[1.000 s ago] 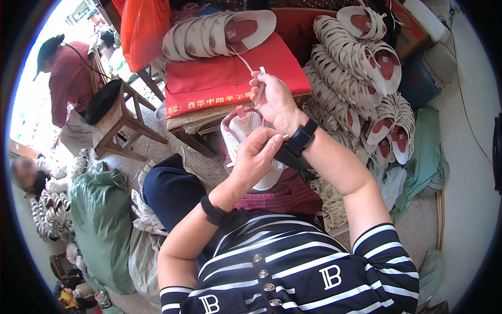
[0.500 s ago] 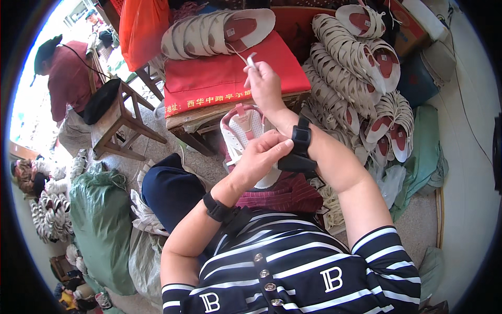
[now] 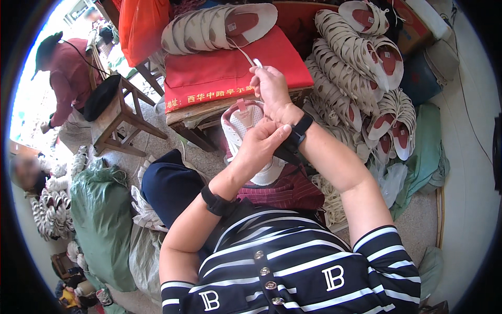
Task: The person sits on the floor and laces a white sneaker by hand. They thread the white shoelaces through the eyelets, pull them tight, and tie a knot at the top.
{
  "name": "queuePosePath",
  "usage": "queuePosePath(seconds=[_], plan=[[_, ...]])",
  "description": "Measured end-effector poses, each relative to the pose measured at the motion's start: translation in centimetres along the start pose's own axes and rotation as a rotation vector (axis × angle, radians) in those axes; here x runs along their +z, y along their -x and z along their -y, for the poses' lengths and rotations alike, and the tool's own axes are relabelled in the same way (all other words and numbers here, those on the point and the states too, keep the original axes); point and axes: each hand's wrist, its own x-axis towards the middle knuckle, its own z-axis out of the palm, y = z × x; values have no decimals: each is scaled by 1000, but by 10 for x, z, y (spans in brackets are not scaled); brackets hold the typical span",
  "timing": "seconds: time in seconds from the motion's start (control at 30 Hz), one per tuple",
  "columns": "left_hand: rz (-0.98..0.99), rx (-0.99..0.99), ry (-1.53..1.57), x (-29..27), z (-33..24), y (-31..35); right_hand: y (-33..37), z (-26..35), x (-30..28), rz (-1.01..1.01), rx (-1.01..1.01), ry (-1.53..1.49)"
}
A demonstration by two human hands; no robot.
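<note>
In front of me my right hand (image 3: pixel 273 88) is closed, pinching a whitish shoelace (image 3: pixel 241 51) near its end. The lace runs back toward a row of nested beige shoe uppers (image 3: pixel 198 32) with red insoles. My left hand (image 3: pixel 261 140) crosses to my right wrist. Its thumb lies by the black wristband (image 3: pixel 300 129), and its fingers are curled, partly hidden; what they hold cannot be made out. Beneath both hands a white sneaker (image 3: pixel 234 137) with a pink pull tab and mesh tongue sits over my lap, its middle covered by my left hand.
A red cloth (image 3: pixel 209 78) covers the low wooden table (image 3: pixel 180 119). More nested uppers (image 3: pixel 345 52) are piled at right. Green sacks (image 3: pixel 102 225) lie at left, near a wooden stool (image 3: pixel 117 112). A seated person in dark red (image 3: pixel 68 73) is beyond the stool.
My right hand has shifted slightly right and down, drawing the lace straighter toward me. My left hand has moved slightly up against the right wrist.
</note>
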Motion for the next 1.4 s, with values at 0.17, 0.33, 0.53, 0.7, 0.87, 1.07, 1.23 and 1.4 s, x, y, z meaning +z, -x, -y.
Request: queuePosePath(seconds=[0.17,0.33,0.53,0.7,0.87,1.07,1.23,1.4], plan=[[-193,0,110,8,-14,13,-1,5,-18,-29,97,-134],[-383,50,109,-19,-23,36,12,10,-42,37,117,-49],[-509,105,89,-61,16,54,46,10,-64,184,168,38],[-494,26,79,-63,27,66,65,7,-90,314,167,226],[-432,-70,80,-64,37,70,92,14,-102,423,55,588],[-322,-185,-101,-55,37,73,113,22,-94,487,-44,964],[-273,-215,-235,-56,36,67,102,-1,-103,498,-412,883],[-224,-272,-230,-55,35,67,111,5,-95,514,-93,884]])
